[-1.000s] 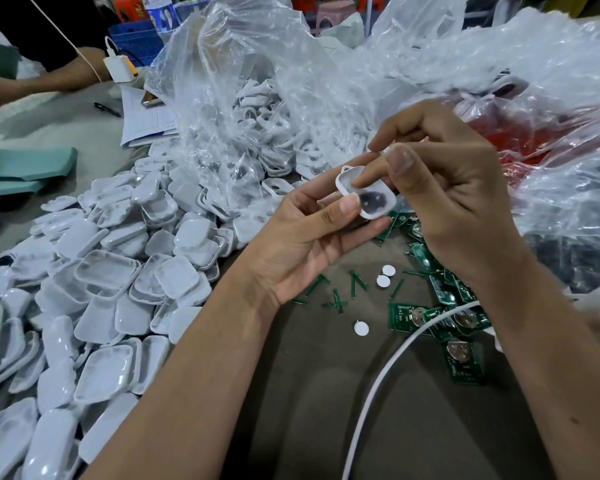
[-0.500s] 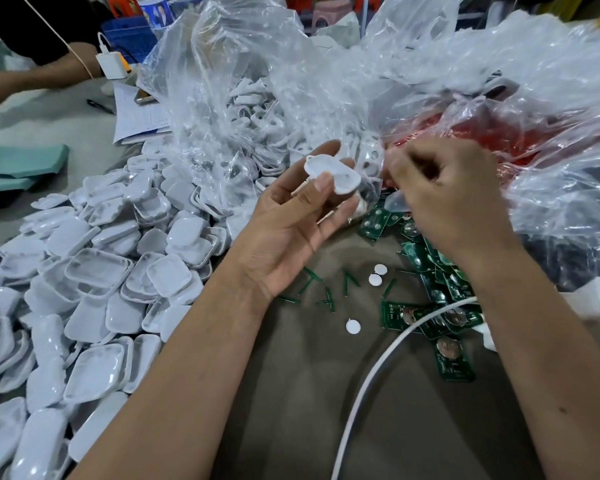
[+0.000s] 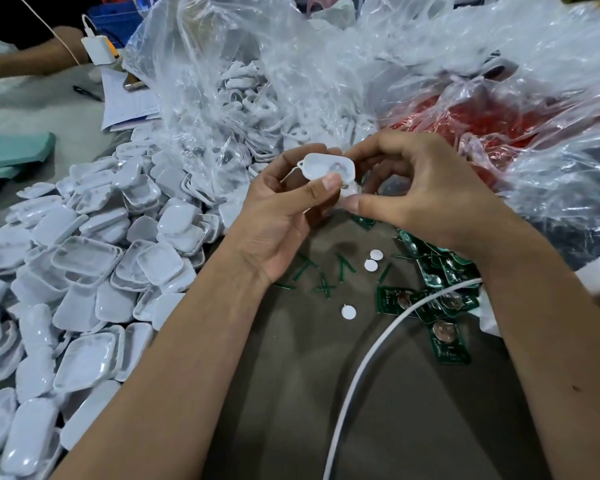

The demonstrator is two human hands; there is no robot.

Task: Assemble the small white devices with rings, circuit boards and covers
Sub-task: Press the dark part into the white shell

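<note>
No text, label or number is legible anywhere.

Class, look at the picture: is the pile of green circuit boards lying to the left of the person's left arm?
No: the green circuit boards lie near the right hand, while white covers fill the left side.

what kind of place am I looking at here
Most likely a small hand-assembly workshop. A heap of white shells covers the table, green circuit boards lie loose beside it, and clear bags hold more parts. The left hand holds one device.
</note>
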